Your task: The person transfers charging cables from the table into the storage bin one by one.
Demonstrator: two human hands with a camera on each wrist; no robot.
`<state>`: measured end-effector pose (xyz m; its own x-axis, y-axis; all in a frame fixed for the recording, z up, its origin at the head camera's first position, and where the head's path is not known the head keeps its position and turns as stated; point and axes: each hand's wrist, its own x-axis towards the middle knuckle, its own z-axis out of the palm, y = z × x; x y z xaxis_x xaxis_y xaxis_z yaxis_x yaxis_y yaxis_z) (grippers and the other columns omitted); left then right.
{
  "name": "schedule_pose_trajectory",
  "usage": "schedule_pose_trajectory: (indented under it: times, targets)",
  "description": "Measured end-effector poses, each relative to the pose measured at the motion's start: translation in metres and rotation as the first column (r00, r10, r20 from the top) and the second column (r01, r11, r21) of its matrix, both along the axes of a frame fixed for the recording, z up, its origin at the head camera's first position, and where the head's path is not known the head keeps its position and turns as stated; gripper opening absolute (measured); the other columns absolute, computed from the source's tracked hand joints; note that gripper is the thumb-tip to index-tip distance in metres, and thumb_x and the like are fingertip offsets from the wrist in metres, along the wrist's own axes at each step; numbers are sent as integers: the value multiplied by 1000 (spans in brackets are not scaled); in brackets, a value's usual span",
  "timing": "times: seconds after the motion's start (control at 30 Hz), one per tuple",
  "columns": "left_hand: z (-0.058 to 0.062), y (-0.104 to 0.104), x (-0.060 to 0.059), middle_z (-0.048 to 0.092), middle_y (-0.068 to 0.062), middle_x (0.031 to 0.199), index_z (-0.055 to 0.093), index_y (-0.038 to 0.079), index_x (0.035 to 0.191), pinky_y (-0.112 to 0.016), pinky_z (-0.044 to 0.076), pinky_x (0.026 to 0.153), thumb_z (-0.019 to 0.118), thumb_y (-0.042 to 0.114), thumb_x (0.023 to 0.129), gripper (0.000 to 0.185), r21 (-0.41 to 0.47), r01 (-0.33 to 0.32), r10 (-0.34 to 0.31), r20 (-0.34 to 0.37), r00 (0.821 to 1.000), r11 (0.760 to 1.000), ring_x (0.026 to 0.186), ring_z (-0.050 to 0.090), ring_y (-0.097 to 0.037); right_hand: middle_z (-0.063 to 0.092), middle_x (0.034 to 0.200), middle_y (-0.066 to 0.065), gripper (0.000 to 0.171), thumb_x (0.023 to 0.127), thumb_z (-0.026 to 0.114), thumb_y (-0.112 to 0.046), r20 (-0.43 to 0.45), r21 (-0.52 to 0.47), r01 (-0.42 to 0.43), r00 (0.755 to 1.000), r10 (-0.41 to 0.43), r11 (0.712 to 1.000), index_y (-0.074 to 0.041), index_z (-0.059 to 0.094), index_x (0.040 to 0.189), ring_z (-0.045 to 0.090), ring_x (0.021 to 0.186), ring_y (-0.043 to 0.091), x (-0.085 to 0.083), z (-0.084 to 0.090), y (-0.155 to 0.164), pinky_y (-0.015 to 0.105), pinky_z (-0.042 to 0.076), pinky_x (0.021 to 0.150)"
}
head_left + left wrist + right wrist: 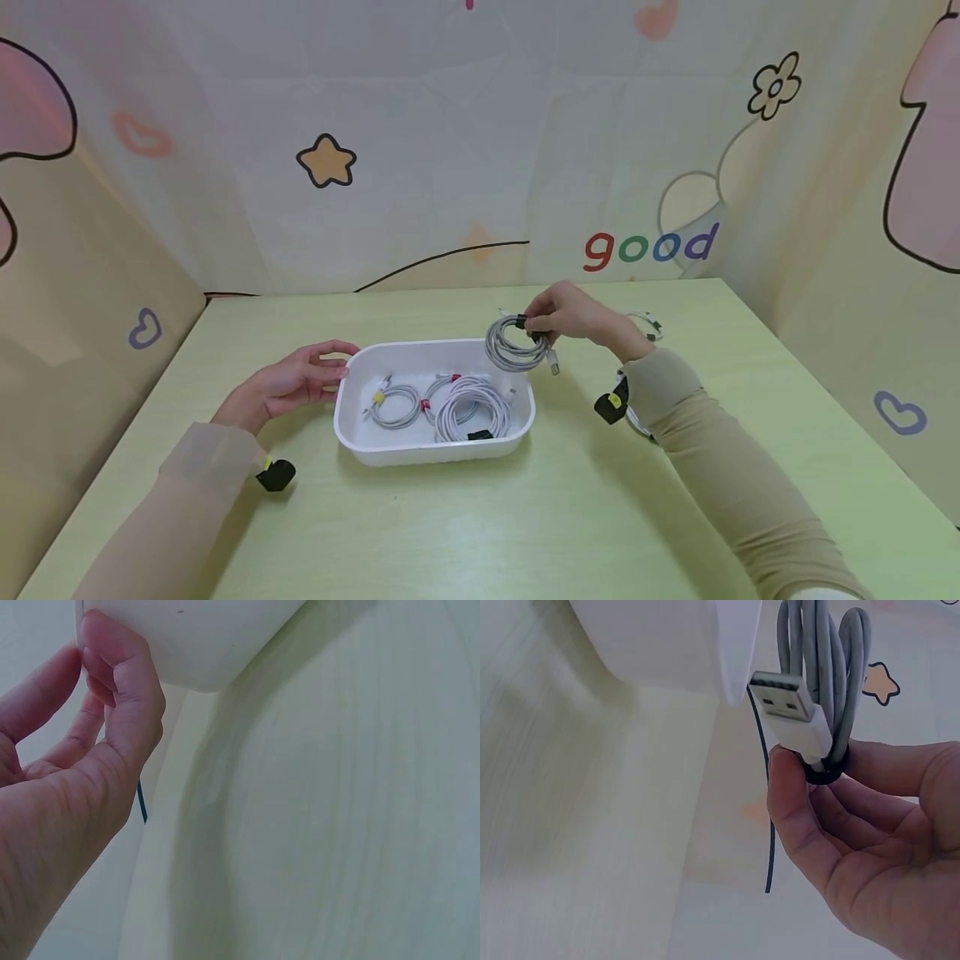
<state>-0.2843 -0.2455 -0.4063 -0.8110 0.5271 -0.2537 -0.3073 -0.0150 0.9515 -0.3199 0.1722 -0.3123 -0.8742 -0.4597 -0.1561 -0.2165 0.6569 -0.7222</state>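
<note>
My right hand pinches a coiled grey USB cable by its black tie, holding it above the right end of a white plastic bin. The white USB plug hangs out beside the fingers in the right wrist view. At the bin's left end, my left hand grips the rim between thumb and fingers; the left wrist view shows the fingertips against the bin's corner. Inside the bin lie a small coil with a yellow tie, one with red ties and a larger white coil with a black tie.
Right of the bin, a thin white cable with a dark tie lies on the table behind my right forearm. Another white cable is mostly hidden under that sleeve. A printed curtain encloses the table's back and sides.
</note>
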Motion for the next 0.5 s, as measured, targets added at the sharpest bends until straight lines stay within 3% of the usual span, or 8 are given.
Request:
schedule_pose_trajectory:
  times: [0.5]
  targets:
    - [1,-1,0,67,1,102,48,15,123,-32,57,84,50,2,98,29,24,12,-12,12,1000,1000,92,65,-14,69,92,13,20,92,63,-7,9,-4,-103,995,103,995,5,67,108,62,66,13,5,3,-47,28,58,68]
